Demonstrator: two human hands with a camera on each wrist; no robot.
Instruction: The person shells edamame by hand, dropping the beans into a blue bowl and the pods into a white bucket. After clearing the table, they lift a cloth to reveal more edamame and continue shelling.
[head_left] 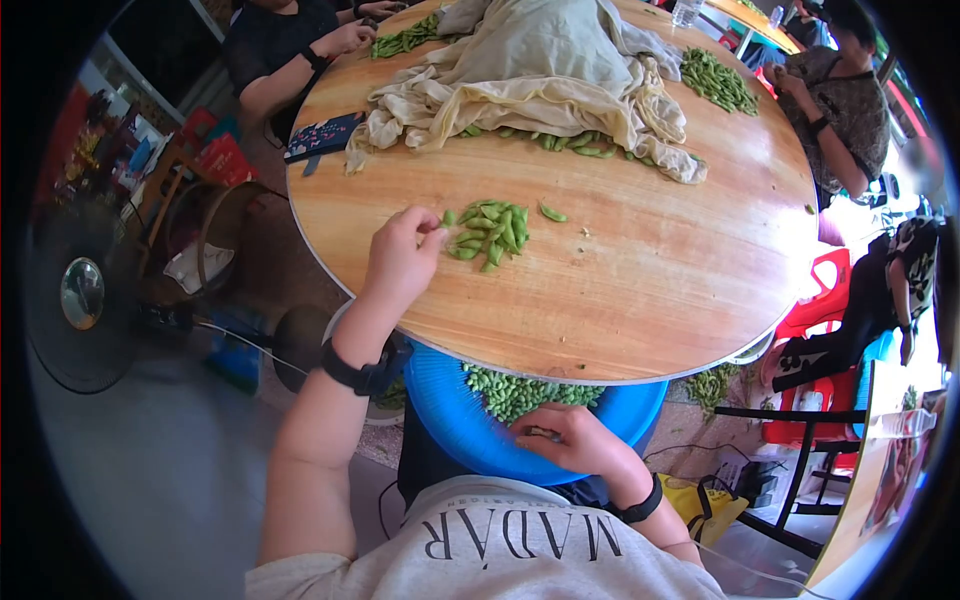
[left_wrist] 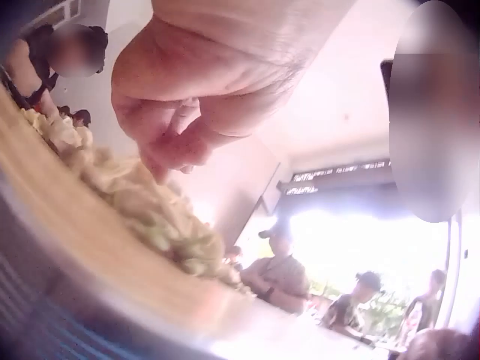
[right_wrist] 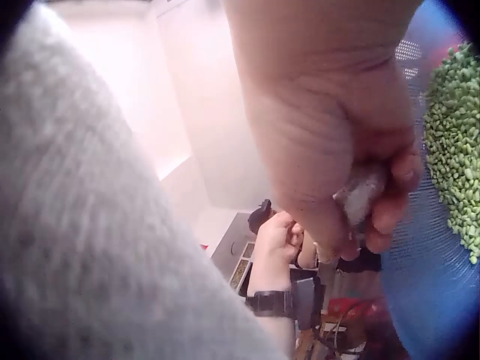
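Above the wooden table (head_left: 600,290), the left hand (head_left: 402,255) pinches a green pod (head_left: 449,217) between thumb and fingertips, at the left edge of a small pile of pods (head_left: 488,232). The left wrist view shows that hand (left_wrist: 202,97) with bent fingers; what it holds is hidden there. Over the blue basket (head_left: 440,400), which holds shelled green beans (head_left: 520,395), the right hand (head_left: 575,440) has its fingers curled round a small pale object. In the right wrist view this whitish thing (right_wrist: 361,196) lies between thumb and fingers of the right hand (right_wrist: 322,150).
A beige cloth (head_left: 540,100) covers a heap at the table's middle, with pods under its edge. A single pod (head_left: 552,212) lies right of the pile. A dark patterned booklet (head_left: 322,138) sits at the left edge. Other people sit around the table; a fan (head_left: 83,293) stands left.
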